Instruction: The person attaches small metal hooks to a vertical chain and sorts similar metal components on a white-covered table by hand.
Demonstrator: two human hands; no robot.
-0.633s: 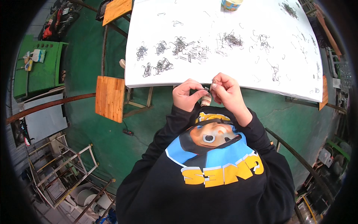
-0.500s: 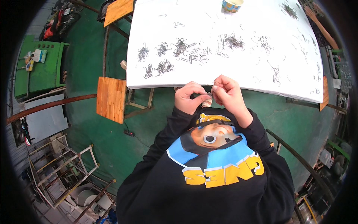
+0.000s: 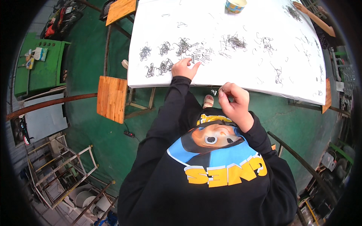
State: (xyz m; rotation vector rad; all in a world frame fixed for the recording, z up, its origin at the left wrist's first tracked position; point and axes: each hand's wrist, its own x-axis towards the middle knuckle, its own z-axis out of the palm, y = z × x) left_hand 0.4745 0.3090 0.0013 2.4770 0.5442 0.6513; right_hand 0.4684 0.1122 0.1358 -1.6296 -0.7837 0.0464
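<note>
My left hand [image 3: 184, 69] rests on the white tabletop, its thumb spread away from the fingers. The fingertips reach the near edge of a pile of small dark, flat strips [image 3: 203, 55]. Just off the table's front edge, my right hand [image 3: 236, 98] is closed in a pinch on a thin dark wire hook, mostly hidden by the fingers. Small shiny metal pieces [image 3: 214, 92] show beside its fingertips. Tangled heaps of dark wire hooks [image 3: 166, 67] lie left of my left hand; another heap [image 3: 234, 42] lies farther right.
A colourful round tub [image 3: 236, 6] stands at the table's far side. Another person's hand [image 3: 300, 7] is at a heap [image 3: 292, 13] in the far right corner. Wooden stools [image 3: 112, 98] stand left of the table [image 3: 158, 81], on a green floor.
My left hand has left my right hand and moved forward to the strips on the table. My right hand stays near the table edge, slightly lower. The other person's hand has reached in at far right.
</note>
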